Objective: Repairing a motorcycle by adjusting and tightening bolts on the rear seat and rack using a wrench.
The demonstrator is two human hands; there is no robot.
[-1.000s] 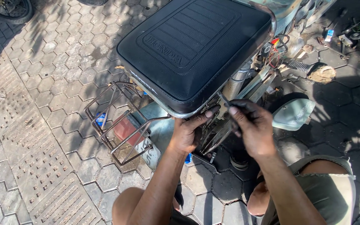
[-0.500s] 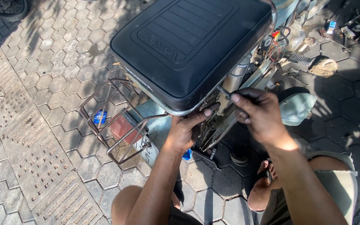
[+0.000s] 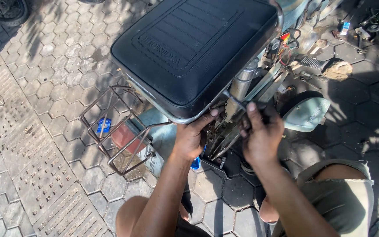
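From the head view I look down on a small motorbike with a broad black seat (image 3: pixel 198 48) standing on hexagonal paving (image 3: pixel 31 131). My left hand (image 3: pixel 192 137) is tucked under the seat's rear edge, its fingers curled against the chrome trim and the frame just below; I cannot tell whether it grips anything or only braces there. My right hand (image 3: pixel 259 134) is closed around a thin metal rod or tool (image 3: pixel 237 102) that pokes out beside the rear shock absorber (image 3: pixel 242 81), with the forefinger raised along it. I judge the step in hand to be work on a fastening in the frame beneath the seat, still mid-way. The next move, as I read it, calls for keeping the tool seated while the left hand steadies. A rusty wire rear rack (image 3: pixel 115 131) juts out to the left, and a pale green side cover (image 3: pixel 305 114) lies on the ground to the right.
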